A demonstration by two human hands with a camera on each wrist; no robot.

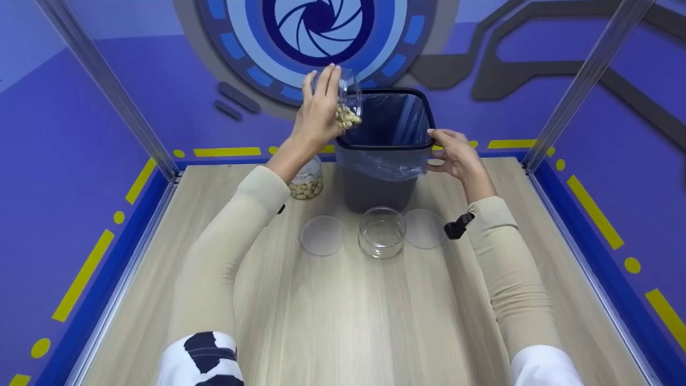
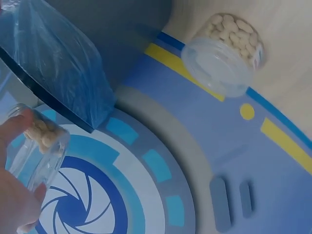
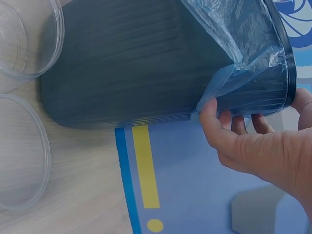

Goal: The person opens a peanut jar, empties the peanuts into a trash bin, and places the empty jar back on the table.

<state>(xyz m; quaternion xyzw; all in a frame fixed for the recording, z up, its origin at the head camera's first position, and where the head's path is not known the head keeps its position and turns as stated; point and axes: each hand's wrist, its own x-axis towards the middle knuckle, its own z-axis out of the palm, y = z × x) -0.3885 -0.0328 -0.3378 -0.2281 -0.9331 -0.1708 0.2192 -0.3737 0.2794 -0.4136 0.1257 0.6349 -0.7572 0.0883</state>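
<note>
- Clear jar (image 1: 352, 96) with pale nuts (image 1: 348, 118) is tipped at the left side of the bin's mouth; your left hand (image 1: 319, 110) has its fingers clamped round it.
- Step in hand, my read: tipping out the nuts. Can't tell if any have dropped.
- Next move likely calls for more tilt, with the jar's mouth well inside the rim.
- Your right hand (image 1: 455, 153) steadies the bin (image 1: 378, 185): fingers clamped on rim and liner (image 1: 391, 163).
- Watch: black rim right by the jar, could catch nuts.
- Second jar (image 1: 306, 185), also nut-filled, sits left of the bin, partly behind your left forearm.
- Clear dish (image 1: 381, 236) and two round lids (image 1: 322, 236) (image 1: 424, 229) lie on the counter (image 1: 343, 321) in front.
</note>
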